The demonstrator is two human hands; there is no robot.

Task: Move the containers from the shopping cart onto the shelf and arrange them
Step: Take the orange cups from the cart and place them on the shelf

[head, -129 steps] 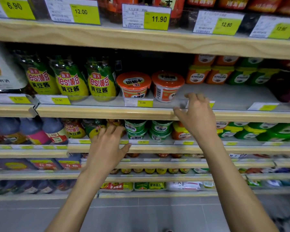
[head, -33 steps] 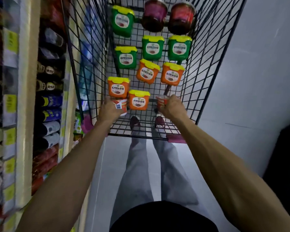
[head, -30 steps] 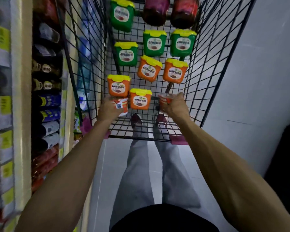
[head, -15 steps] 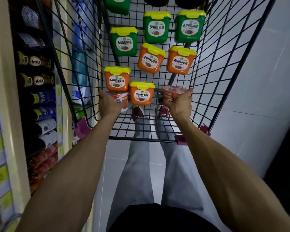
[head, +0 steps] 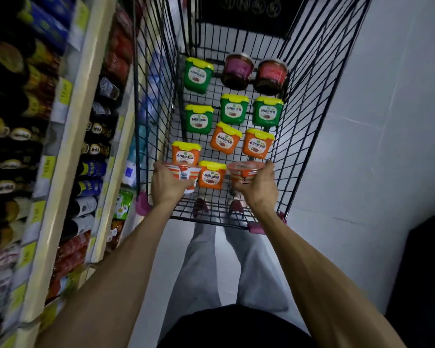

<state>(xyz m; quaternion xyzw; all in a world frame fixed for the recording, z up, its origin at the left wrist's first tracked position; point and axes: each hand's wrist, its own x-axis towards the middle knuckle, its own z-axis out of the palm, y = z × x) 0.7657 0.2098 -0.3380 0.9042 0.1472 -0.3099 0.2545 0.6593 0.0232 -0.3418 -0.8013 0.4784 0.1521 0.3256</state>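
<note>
Two tubs coming up out of the cart

The left hand (head: 170,188) grips a white-and-red tub (head: 183,175) and the right hand (head: 258,188) a red-lidded tub (head: 245,169), both now raised above the shopping cart (head: 312,121) floor at lower centre; next, likely, the shelf (head: 68,136) at left.
</note>
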